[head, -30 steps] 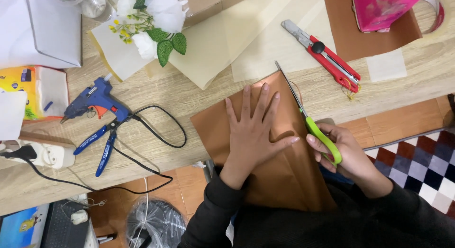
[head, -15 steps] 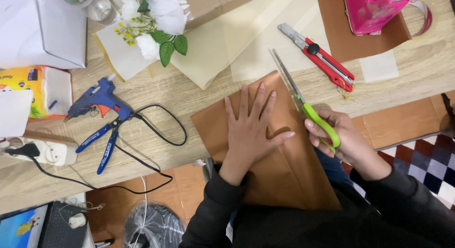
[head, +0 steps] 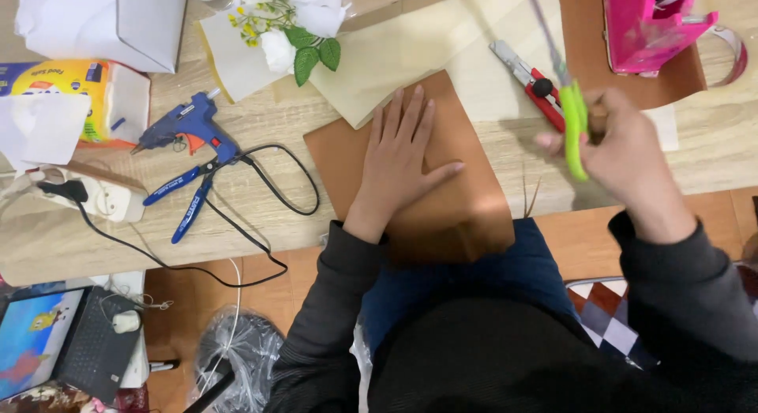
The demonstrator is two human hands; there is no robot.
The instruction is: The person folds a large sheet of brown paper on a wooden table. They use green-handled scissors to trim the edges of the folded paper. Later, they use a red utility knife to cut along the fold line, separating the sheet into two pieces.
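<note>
- On the brown sheet (head: 442,184), which overhangs the near edge of the surface (head: 260,223), the left hand (head: 403,156) lies flat, fingers spread, grasping nothing; firm, even pressure would keep the sheet from sliding.
- Right of the sheet, the right hand (head: 624,152) is clenched on green-handled scissors (head: 570,105), lifted clear.
- The scissor tips are cut off at the top edge, and the blades are blurred.

Tissue pack (head: 75,97): rectangular, yellow with blue and orange print, far left on the table, partly under a white paper sheet (head: 35,129). White box (head: 118,22): top left corner, behind the pack. Tablet screen (head: 31,342): lit, blue cartoon picture with a yellow figure, bottom left on the floor, beside a dark keyboard (head: 99,346).
</note>
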